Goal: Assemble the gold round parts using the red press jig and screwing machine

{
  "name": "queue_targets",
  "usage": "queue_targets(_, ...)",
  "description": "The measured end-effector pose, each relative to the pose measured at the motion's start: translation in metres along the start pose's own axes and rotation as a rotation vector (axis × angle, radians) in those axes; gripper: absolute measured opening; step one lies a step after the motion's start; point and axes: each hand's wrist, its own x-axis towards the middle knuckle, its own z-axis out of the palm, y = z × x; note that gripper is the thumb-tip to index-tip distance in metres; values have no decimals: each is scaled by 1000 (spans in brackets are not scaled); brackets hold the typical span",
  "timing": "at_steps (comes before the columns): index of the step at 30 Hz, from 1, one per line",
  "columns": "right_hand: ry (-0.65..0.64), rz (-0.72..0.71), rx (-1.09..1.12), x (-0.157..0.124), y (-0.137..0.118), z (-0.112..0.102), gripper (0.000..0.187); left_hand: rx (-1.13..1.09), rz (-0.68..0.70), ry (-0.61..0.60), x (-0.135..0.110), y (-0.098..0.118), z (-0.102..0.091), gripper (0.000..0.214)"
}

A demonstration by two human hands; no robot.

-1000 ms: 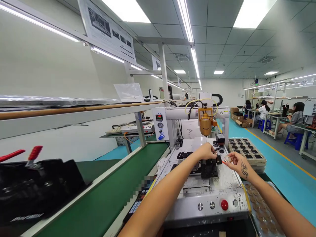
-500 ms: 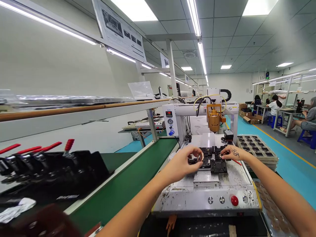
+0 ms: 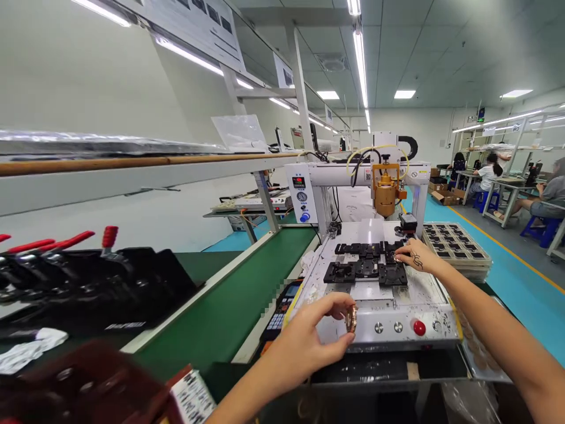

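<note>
My left hand pinches a round copper-coloured ring on edge between thumb and fingers, in front of the machine's lower left panel. My right hand is closed at the fingertips over the right side of the black fixture blocks on the machine bed. A small shiny bit shows under those fingertips; what it is I cannot make out. Above the fixture hangs the machine's gold-coloured cylindrical head.
A red button is on the machine's front panel. Stacked trays of dark parts stand at right. The green belt runs along the left, beside black clamps with red handles. People sit at far benches.
My left hand has drawn back and down from the fixture with the ring, uncovering the black blocks. My right hand stays at the fixture. The view has tilted down.
</note>
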Motion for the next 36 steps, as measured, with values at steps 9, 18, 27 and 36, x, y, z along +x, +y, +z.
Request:
queue_targets(9, 395, 175, -62, -185, -44, -15, 36, -24, -42, -154, -41, -61, 83, 26)
queue_targets(18, 496, 279, -14, -247, -81, 22, 23, 70, 79, -285, -66, -136, 172, 40)
queue_targets(27, 17, 169, 237, -265, -104, 95, 23, 90, 87, -154, -91, -118, 161, 42)
queue_targets(36, -62, 37, 119, -256, -91, 125, 27, -13, 123, -198, -60, -130, 187, 50)
